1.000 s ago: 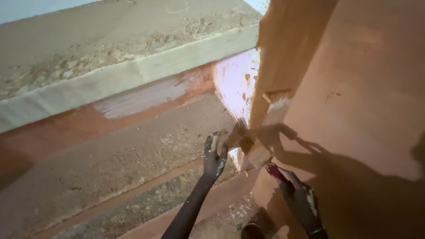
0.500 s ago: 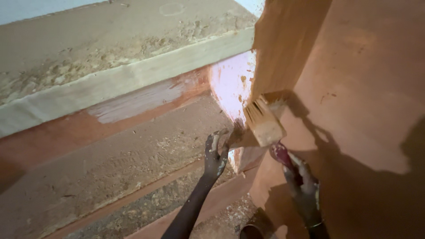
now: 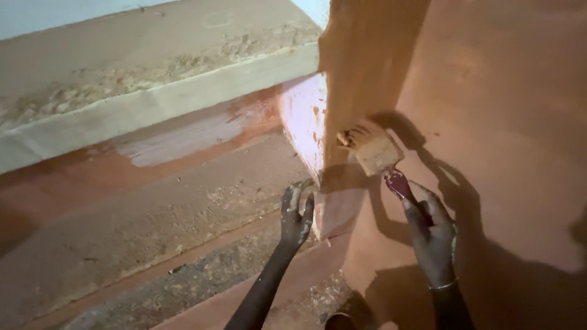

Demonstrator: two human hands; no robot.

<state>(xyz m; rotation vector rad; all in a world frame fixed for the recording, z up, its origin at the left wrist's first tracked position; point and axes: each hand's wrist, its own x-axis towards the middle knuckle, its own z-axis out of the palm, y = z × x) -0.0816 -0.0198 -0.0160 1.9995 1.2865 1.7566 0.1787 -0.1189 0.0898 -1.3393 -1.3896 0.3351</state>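
The right hand (image 3: 431,235) is wrapped round the red handle of a wide paintbrush (image 3: 374,153), its fingers closed on it, and the bristles lie flat against the orange-brown wall (image 3: 489,104) just beside the wall's outer corner. The bristles are loaded with the same orange-brown colour. The left hand (image 3: 296,214) rests below and to the left of the brush, its fingers (image 3: 295,197) curled loosely against the lower end of the corner; they hold nothing, and pale smears of paint show on them.

As far as the coat goes, the broad face of the wall to the right of the corner looks fully covered, even in tone from top to bottom of the view. The narrow side face (image 3: 304,119) left of the corner is not: it is mostly pinkish-white, with only a few orange flecks. Further left of the corner, the riser of the step (image 3: 177,137) carries orange at both ends and a pale streaked patch in its middle, so it appears part done. The pale ledge (image 3: 153,107) above the riser and the sandy, gritty treads (image 3: 140,226) show no fresh coat, though whether they are meant to be painted cannot be told
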